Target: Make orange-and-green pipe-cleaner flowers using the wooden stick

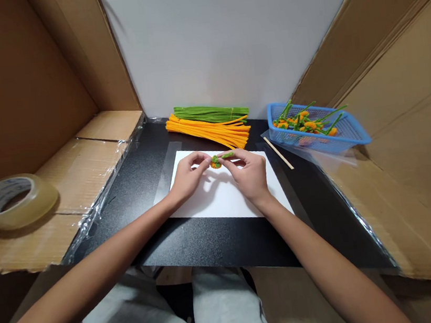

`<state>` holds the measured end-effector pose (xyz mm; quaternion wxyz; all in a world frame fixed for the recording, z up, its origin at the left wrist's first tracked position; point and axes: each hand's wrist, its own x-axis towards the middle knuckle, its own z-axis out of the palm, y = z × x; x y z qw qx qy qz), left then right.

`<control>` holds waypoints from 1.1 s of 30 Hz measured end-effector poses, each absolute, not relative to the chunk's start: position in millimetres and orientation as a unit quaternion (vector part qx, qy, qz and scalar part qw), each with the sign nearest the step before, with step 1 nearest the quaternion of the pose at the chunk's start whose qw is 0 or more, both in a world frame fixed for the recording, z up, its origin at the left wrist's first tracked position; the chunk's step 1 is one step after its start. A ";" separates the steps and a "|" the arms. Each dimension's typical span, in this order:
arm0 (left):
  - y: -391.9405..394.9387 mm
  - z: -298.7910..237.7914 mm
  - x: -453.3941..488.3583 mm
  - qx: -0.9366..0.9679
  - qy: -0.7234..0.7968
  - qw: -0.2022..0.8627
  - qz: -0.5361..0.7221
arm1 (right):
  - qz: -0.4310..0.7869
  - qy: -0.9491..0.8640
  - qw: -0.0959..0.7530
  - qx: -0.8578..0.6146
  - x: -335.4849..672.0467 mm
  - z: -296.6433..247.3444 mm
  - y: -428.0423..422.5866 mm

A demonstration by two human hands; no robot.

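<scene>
Both my hands meet over a white sheet of paper (220,198) on the black table. My left hand (189,174) pinches a small orange pipe-cleaner flower with a green stem (217,160) from the left. My right hand (248,170) pinches the green part of the same piece from the right. Fingers of both hands are closed around it. Behind the paper lie a bundle of orange pipe cleaners (211,130) and a bundle of green pipe cleaners (211,112).
A blue basket (349,136) at the right holds several finished orange-and-green flowers. A thin wooden stick (278,153) lies beside it. A roll of clear tape (10,202) rests on cardboard at the left. Cardboard walls enclose both sides.
</scene>
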<state>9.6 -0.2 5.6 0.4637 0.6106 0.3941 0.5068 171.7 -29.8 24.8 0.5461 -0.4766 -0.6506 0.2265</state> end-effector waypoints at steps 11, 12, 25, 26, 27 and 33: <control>0.3 6.0 12.2 0.491 0.353 0.594 0.531 | 0.189 -0.719 0.512 -0.430 172.9 23.2 -30.0; 0.5 6.2 11.9 0.494 0.355 0.589 0.532 | 0.189 -0.722 0.509 -0.430 173.0 23.0 -29.7; 5.7 -3.8 13.6 0.497 0.358 0.553 0.565 | 0.211 -0.699 0.537 -0.422 167.3 17.8 -25.5; 6.5 -3.8 12.8 0.501 0.355 0.565 0.551 | 0.198 -0.693 0.552 -0.420 167.0 17.2 -25.3; 7.1 -3.8 11.9 0.506 0.353 0.575 0.537 | 0.184 -0.689 0.563 -0.418 167.9 17.2 -24.5; 5.6 -8.7 11.3 0.536 0.375 0.576 0.490 | 0.019 -0.614 0.582 -0.533 228.9 49.6 5.5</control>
